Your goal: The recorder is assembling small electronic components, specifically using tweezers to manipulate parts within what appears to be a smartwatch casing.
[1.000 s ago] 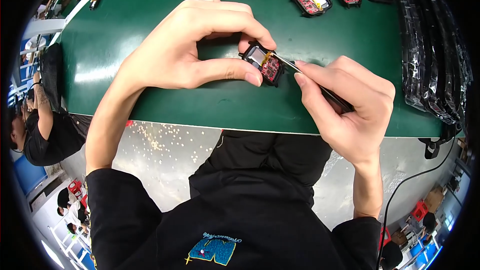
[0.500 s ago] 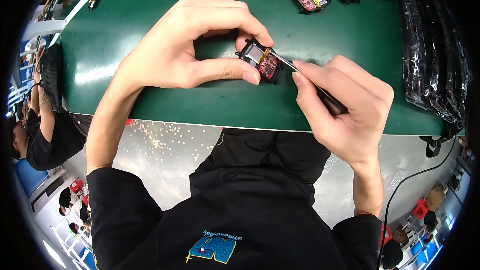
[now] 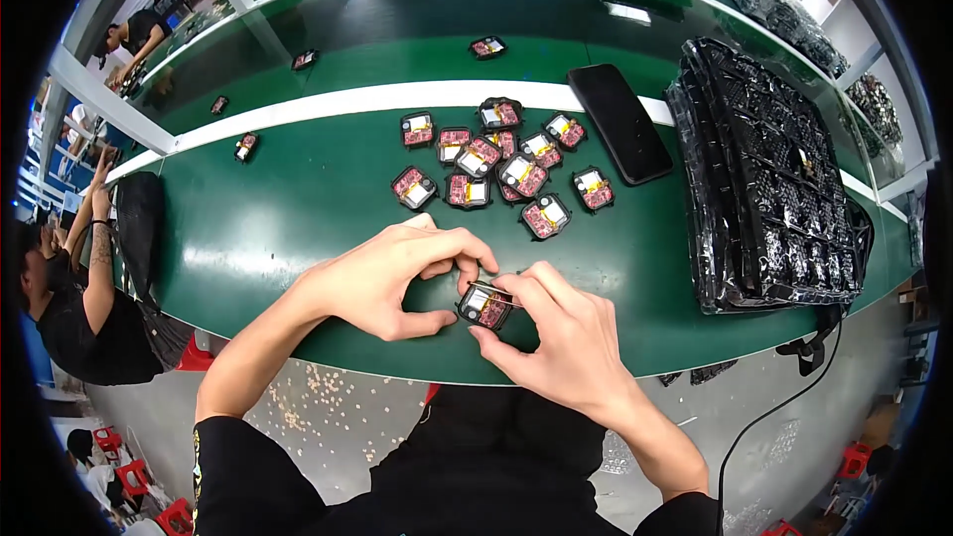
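A small black watch-like case (image 3: 488, 312) with a red circuit board and a silvery battery sits between my two hands, just above the green table. My left hand (image 3: 367, 283) is closed on its left side, thumb and curled fingers at the edge. My right hand (image 3: 571, 337) is closed at its right side, thumb low and fingertips above. Thin tweezers (image 3: 504, 296) slant from the right fingers across the top of the case; most of their length is hidden by the hand. Several similar open cases (image 3: 523, 175) lie grouped beyond my hands.
A black phone-like slab (image 3: 620, 124) lies right of the cases. A tall stack of black trays in shiny plastic (image 3: 769, 189) stands at the right edge. More cases (image 3: 487, 47) are spread on a strip beyond the white rail (image 3: 367, 99). A person (image 3: 99, 288) sits at left.
The view has tilted up, showing more table. My right hand has come in against the case, its thumb and fingers now at the case's edge. The tweezers now lie across the case.
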Demonstrator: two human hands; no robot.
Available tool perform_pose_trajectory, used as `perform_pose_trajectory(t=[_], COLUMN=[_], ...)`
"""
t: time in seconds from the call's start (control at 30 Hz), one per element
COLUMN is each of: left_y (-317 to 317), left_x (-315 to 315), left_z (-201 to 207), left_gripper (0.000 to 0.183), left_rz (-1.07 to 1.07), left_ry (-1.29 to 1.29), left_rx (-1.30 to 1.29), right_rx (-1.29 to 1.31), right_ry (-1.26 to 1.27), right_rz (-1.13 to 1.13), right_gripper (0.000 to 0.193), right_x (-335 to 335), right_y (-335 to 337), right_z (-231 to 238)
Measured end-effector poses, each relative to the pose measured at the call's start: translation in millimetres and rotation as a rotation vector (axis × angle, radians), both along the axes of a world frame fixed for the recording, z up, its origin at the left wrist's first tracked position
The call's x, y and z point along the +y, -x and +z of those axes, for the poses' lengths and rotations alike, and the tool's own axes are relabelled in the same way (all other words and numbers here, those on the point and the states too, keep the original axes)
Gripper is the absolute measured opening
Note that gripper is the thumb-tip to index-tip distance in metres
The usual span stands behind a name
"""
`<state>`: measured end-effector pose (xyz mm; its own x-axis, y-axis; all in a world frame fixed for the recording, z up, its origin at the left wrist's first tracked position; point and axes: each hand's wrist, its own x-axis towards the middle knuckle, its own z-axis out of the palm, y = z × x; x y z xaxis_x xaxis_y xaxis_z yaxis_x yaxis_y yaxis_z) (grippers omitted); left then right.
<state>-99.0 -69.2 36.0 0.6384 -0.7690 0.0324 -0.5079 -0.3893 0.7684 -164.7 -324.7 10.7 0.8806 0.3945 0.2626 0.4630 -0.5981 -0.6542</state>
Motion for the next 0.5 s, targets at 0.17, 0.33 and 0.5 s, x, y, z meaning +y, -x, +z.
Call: perform_pose_trajectory(t=[0.17,0.33,0.5], left_y=[-45.0,-171.2,-233.8], left_x=[-8.9,-29.2,-36.2], left_z=[26.1,30.2,-23.2], left_gripper=[0.018,0.029,0.05], left_rz=[0.097,0.491,0.543], left_ry=[0.17,-0.072,-0.354], left_rx=[0.06,-0.455,-0.578], right_rx=[-0.025,-0.162,-0.415], right_ry=[-0.071,-0.057,0.0], right_rz=[0.009,0.011,-0.155], right_gripper=[0.043,0.044,0.045], right_x=[-12.2,-27.9,-74.2], right_y=[0.1,7.5,-2.1], right_z=[2.1,58.7,132.8])
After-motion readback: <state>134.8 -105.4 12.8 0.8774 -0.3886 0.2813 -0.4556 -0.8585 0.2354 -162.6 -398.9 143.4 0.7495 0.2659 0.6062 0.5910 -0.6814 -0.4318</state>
